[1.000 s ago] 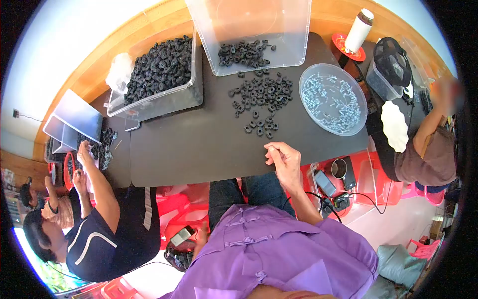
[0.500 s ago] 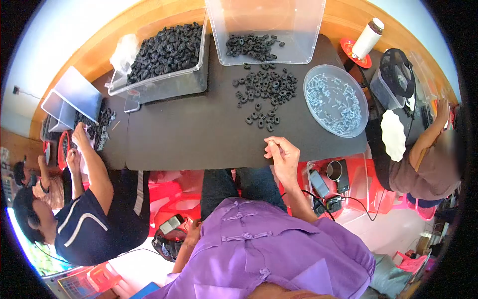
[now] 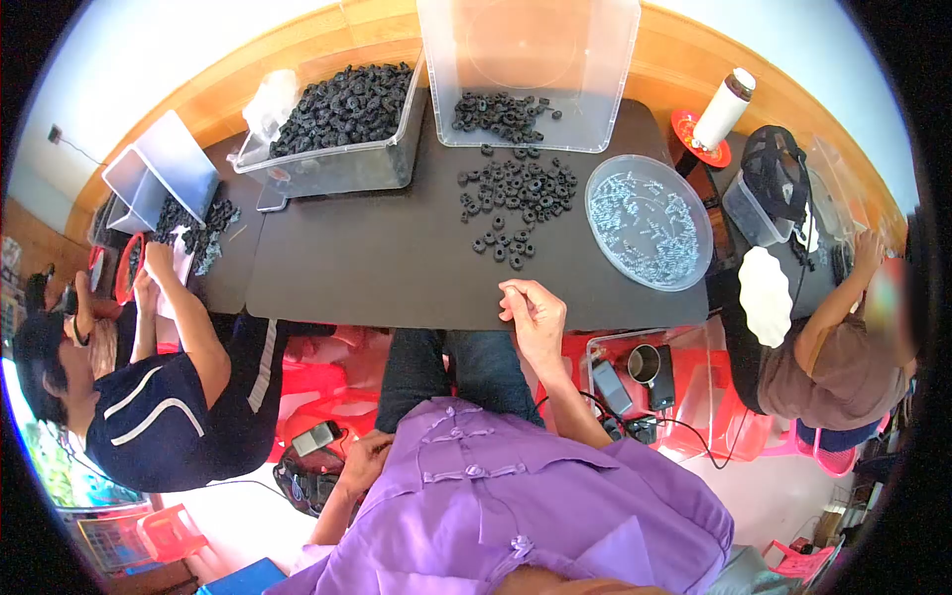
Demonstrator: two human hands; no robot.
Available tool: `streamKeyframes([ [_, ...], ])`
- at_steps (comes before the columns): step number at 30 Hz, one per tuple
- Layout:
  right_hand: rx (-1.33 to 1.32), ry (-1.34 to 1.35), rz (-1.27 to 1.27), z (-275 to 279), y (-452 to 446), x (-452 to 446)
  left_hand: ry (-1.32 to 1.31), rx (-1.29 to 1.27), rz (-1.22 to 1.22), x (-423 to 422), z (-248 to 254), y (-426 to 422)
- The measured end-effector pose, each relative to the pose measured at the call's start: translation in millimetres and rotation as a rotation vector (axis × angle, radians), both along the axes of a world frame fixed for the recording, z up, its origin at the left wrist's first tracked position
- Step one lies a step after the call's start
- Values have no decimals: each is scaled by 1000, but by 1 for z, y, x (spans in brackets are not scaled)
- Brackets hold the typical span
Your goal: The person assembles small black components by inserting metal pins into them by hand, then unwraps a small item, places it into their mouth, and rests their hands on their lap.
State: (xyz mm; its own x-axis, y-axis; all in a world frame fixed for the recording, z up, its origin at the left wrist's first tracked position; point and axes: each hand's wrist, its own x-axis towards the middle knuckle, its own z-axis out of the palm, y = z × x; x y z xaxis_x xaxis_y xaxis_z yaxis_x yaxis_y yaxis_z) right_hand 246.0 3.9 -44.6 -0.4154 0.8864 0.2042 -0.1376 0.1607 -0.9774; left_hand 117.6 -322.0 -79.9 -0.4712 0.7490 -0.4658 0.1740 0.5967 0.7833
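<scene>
My right hand (image 3: 535,315) is over the front edge of the dark table (image 3: 347,268), its fingers curled together; whether something small is between them I cannot make out. Several small black parts (image 3: 518,188) lie on the table beyond it. Back and to the right is a round clear tray (image 3: 650,223) of small shiny pieces. My left hand (image 3: 367,461) rests low beside my purple top, below the table edge, with its fingers curled and partly hidden. A small grey device (image 3: 315,437) lies to its left.
A clear bin (image 3: 342,164) heaped with black parts stands at the back left. Another clear bin (image 3: 526,74) lies tipped at the back. One person (image 3: 169,407) works at the left, another (image 3: 843,367) at the right. A metal cup (image 3: 645,364) stands below the table's right part.
The view has shifted. My left hand has come up from beside my lap and shows more fully. My right hand keeps its curled shape near the table edge.
</scene>
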Motion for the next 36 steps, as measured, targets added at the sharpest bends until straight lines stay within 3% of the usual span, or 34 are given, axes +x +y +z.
streamKeyframes([
  [2, 9, -11, 4, -2, 2, 0, 86, 143, -215, 2, -1, 9],
  [6, -37, -23, -35, -2, 2, -2, -105, 243, -177, 15, -13, 21],
  [9, -31, -35, -53, -5, 3, -3, 205, 124, -199, 22, -1, 40],
  [13, -45, 4, -63, -4, 4, -4, 254, 112, -294, 35, 1, 48],
  [15, -48, 11, -67, -4, 4, -3, 408, -274, -392, 42, -3, 49],
  [16, -44, 13, -67, -5, 4, -3, 323, -340, -462, 50, 32, 61],
  [17, -38, 8, -66, -5, 4, -3, 326, -336, -462, 48, 14, 51],
  [19, -26, 3, -62, -4, 4, -2, 363, 127, -570, 40, -39, 25],
  [20, -17, 6, -65, -3, 3, -1, 366, 129, -565, 42, -41, 29],
  [25, -3, -9, -59, -3, 1, 0, -125, 449, -550, 37, -27, 60],
  [26, 9, -14, -66, -4, 2, 0, -39, 333, -398, 41, -42, 60],
  [28, 20, -20, -62, -4, 2, -2, 308, 120, -399, 29, -81, 60],
  [29, 14, -7, -64, -3, 1, -2, 495, 239, -255, 34, -83, 59],
  [32, 20, 32, -72, -6, 0, -2, 710, 92, -247, 38, -83, 63],
  [36, 37, 20, -94, -5, 1, -2, 682, -175, -288, 45, -82, 51],
])
